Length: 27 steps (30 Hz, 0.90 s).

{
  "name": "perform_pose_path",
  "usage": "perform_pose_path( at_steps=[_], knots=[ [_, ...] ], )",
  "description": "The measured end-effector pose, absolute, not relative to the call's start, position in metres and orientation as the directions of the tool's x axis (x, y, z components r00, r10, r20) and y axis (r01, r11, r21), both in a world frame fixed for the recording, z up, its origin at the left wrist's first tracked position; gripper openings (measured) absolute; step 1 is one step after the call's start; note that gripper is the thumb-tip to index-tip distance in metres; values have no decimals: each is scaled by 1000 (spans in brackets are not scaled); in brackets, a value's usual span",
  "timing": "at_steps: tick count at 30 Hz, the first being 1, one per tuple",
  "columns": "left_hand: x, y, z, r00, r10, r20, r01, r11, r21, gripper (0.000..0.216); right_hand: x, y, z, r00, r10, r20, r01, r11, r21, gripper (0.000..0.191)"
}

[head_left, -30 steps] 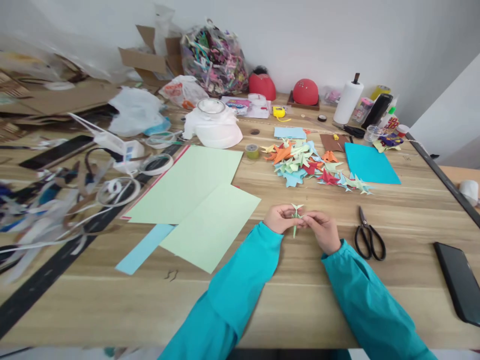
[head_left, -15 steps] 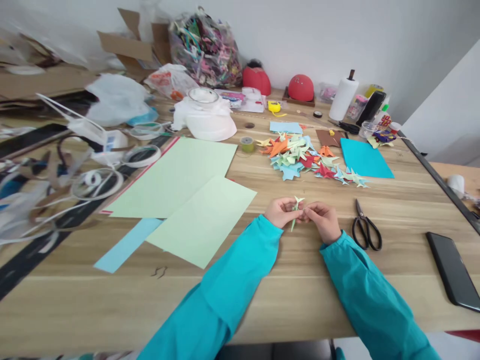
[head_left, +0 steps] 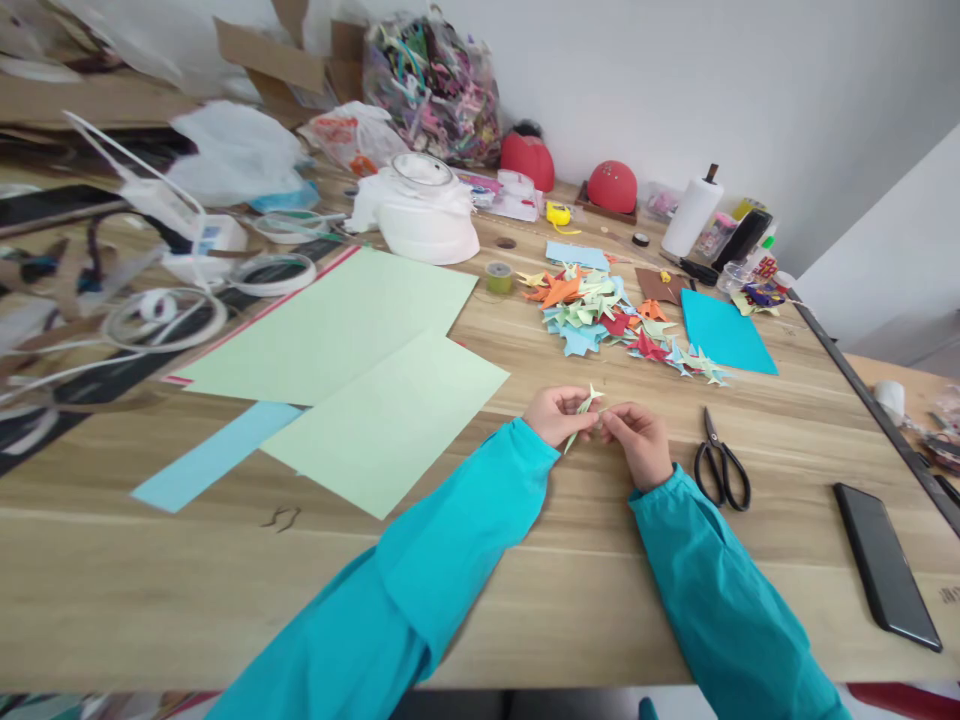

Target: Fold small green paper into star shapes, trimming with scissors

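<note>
A small light-green origami figure [head_left: 586, 402] with pointed ends is pinched between the thumb and fingers of my left hand [head_left: 553, 414], just above the table. Close beside it, my right hand [head_left: 636, 438] is closed in a pinch, its fingertips almost meeting the left ones. Whatever lies between the right fingertips is too small to make out. Beyond my hands is a heap of folded paper figures [head_left: 600, 312] in green, orange, red and blue. Black-handled scissors [head_left: 721, 465] rest to the right of my right hand.
Large light-green sheets [head_left: 397, 420] and a blue strip [head_left: 217, 458] lie at left. Coiled cables [head_left: 274, 276] clutter the far left. A green tape roll [head_left: 499, 277], turquoise paper [head_left: 726, 332] and a yellow tape measure [head_left: 558, 213] lie farther back. A black phone [head_left: 886, 565] is at right.
The camera view has tilted and shifted slightly. The origami figure leans more to the side in my left hand. My right hand keeps its pinch close to it.
</note>
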<state>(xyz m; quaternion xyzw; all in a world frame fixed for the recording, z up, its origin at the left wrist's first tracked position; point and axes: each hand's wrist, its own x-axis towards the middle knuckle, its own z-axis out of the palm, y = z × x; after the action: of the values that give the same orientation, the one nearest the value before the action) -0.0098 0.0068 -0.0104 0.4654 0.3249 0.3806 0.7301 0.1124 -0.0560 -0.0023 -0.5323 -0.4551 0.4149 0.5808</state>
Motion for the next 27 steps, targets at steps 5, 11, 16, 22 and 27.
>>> perform_pose_path(
  at_steps=[5,11,16,22,27],
  knots=[
    [-5,8,-16,461,879,-124,-341,304,889,58,112,-56,-3,246,964,104,19,102,-995,21],
    [-8,3,-4,484,856,-181,-292,353,889,49,112,-57,-3,228,969,93,-21,100,-995,19],
    [-6,1,-2,444,878,-176,-303,333,893,50,113,-57,-3,249,963,103,5,105,-994,19],
    [-3,0,-5,403,901,-158,-320,300,899,50,113,-58,-3,290,941,176,135,142,-981,20],
    [-1,1,-6,385,914,-127,-315,259,913,46,113,-60,-6,284,920,268,290,184,-939,16]
  ],
)
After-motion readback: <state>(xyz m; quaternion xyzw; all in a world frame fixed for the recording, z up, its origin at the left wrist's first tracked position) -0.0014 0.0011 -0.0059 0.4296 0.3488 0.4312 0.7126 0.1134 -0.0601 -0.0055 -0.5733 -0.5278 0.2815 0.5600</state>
